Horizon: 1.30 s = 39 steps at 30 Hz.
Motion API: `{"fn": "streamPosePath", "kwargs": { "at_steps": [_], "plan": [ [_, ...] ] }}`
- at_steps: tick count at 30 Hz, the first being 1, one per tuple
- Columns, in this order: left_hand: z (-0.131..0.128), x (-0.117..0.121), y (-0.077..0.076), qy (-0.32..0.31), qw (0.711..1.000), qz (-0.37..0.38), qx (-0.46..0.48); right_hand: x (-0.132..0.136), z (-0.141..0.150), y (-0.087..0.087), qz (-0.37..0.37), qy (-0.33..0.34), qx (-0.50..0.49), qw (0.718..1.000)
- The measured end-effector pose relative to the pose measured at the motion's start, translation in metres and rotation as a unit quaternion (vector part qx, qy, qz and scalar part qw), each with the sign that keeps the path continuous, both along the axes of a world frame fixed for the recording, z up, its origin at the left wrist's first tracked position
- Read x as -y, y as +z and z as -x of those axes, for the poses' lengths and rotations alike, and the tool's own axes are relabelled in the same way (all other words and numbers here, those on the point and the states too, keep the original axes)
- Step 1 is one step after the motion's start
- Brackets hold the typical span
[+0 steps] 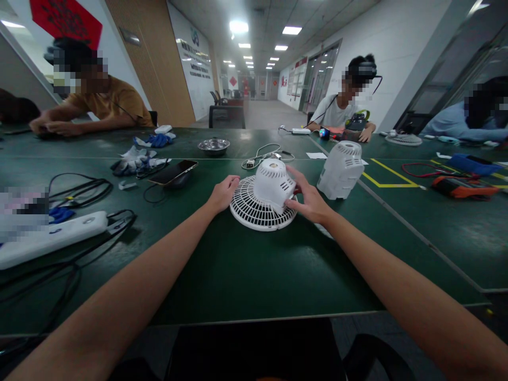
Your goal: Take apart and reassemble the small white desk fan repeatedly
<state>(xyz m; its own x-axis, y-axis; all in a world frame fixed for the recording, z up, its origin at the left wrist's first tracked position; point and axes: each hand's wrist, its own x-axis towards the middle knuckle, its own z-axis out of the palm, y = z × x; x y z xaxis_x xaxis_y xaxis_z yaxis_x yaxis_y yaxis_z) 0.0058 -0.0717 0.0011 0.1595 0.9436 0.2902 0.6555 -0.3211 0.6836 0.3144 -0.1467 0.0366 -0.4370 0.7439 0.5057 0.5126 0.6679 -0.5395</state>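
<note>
A round white fan grille lies on the green table in front of me. On top of it sits a white plastic motor housing with vent slots, its rounded end facing up. My left hand is closed on the grille's left rim, with the fingertips partly hidden. From the right, my right hand grips the housing between thumb and fingers. Right of that hand, a second white slotted plastic housing stands upright on the table.
Behind the grille are a coiled white cable and a metal bowl. On the left lie a phone, gloves, black cables and a white power strip. An orange multimeter lies far right. People sit across the table.
</note>
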Motion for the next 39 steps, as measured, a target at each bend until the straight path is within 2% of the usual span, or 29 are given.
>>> {"fn": "streamPosePath", "kwargs": {
  "at_steps": [10, 21, 39],
  "plan": [
    [-0.0032, 0.0039, 0.0039, -0.023, 0.999, 0.024, -0.014, 0.0056, 0.0104, 0.0021, -0.029, -0.066, 0.021, 0.997],
    [-0.0013, 0.0005, -0.0013, -0.033, 0.999, 0.014, -0.003, 0.0045, 0.0090, 0.0005, -0.030, -0.061, 0.017, 0.998],
    [-0.0025, 0.0052, 0.0036, -0.034, 0.999, 0.013, -0.003, 0.0037, 0.0092, 0.0002, -0.029, -0.053, 0.010, 0.998]
  ]
}}
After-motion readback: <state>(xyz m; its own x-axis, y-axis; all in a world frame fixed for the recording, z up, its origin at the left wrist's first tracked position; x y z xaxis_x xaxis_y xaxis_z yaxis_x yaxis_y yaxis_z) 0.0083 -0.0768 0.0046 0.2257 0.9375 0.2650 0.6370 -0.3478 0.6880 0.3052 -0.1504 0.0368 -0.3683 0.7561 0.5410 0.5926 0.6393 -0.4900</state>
